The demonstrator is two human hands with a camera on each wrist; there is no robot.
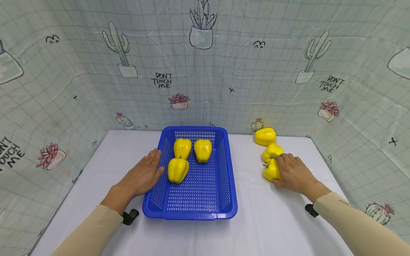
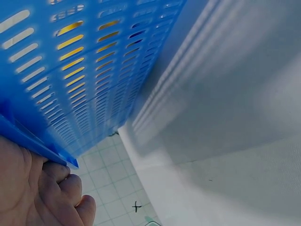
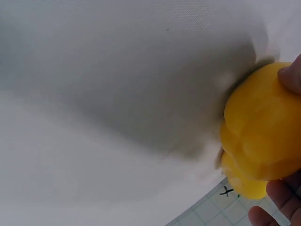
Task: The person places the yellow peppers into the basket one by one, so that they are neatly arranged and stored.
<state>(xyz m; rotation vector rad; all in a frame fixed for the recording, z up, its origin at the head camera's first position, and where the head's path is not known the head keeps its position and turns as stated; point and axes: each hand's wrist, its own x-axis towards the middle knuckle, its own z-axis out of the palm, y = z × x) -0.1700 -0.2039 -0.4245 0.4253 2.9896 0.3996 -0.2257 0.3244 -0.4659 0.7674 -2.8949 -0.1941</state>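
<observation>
My left hand (image 1: 145, 173) lies along the left rim of a blue plastic basket (image 1: 232, 185), its fingers straight and touching the edge. In the left wrist view the slotted basket wall (image 2: 89, 70) stands beside that hand (image 2: 42, 188). Three yellow bell peppers sit inside: one at the back left (image 1: 182, 147), one at the back right (image 1: 203, 150) and one nearer the front (image 1: 177, 170). To the right of the basket, my right hand (image 1: 293, 174) holds a yellow bell pepper (image 1: 271, 171) between thumb and fingers, seen bottom-on (image 3: 263, 122) in the right wrist view.
Just behind the held pepper lies another yellow bell pepper (image 1: 273, 152), and a further one (image 1: 265, 136) lies on its side near the back edge. A white cloth covers the table (image 1: 253, 220). Patterned curtains (image 1: 224, 67) stand around the back and sides.
</observation>
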